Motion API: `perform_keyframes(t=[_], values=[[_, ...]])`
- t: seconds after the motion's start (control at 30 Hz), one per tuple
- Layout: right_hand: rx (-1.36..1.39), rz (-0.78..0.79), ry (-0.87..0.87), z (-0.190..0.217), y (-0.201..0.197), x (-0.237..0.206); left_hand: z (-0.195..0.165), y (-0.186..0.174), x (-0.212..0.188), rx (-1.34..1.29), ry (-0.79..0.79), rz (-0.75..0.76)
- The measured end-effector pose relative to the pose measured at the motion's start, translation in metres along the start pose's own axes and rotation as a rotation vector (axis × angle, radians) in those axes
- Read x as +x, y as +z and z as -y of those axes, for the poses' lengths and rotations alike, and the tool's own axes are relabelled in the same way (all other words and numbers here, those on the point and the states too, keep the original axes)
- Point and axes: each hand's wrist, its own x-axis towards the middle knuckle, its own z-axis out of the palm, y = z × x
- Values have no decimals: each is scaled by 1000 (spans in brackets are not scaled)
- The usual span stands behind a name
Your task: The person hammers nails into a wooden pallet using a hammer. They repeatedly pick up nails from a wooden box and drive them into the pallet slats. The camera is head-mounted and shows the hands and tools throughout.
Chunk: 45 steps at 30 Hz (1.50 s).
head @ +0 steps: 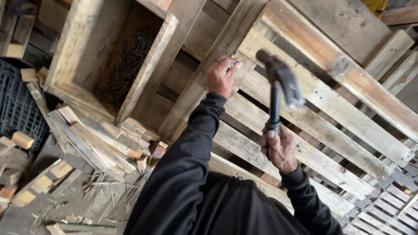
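My left hand (223, 78) pinched steel nails (232, 65) on the worn wooden pallet (322, 100); right hand (279, 150), at five o'clock, gripped a black hammer (278, 82), best swung squarely.

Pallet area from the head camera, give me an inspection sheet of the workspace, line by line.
Surface: wooden pallet of pale slats, tilted across the view.
Job's things: hammer raised in the right hand; nails pinched in the left hand against a slat.
Clutter: offcut blocks and splinters heaped on the floor.
Grippers: both hands closed, in black sleeves.
Cables: nothing seen.
Surroundings: open wooden box with a pile of dark nails inside; black plastic grid at the left; more pallets at the lower right.
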Motion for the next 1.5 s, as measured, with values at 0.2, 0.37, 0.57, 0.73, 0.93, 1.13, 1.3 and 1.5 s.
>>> perform_keyframes(t=[0.2, 0.37, 0.57, 0.73, 0.93, 1.13, 1.3, 1.5], values=[[-183, 42, 135, 16, 9, 28, 0, 0, -2, -14, -21, 18], [-41, -74, 166, 25, -2, 11, 0, -11, 0, -37, -14, 35], [77, -74, -23, 7, -4, -15, 0, -40, -10, 110, -229, -27], [109, -138, 404, -44, 16, -26, 4, -42, -27, 198, -259, 83], [201, -151, 517, -68, 16, -55, 4, -57, -44, 10, -463, 235], [13, -83, 427, -55, 2, -58, 7, -59, -51, -417, -451, 227], [-115, -148, 371, -63, 3, -56, 16, -58, -49, -38, -386, 288], [5, -108, 383, -71, 10, -33, 32, -41, -32, 63, -267, 178]])
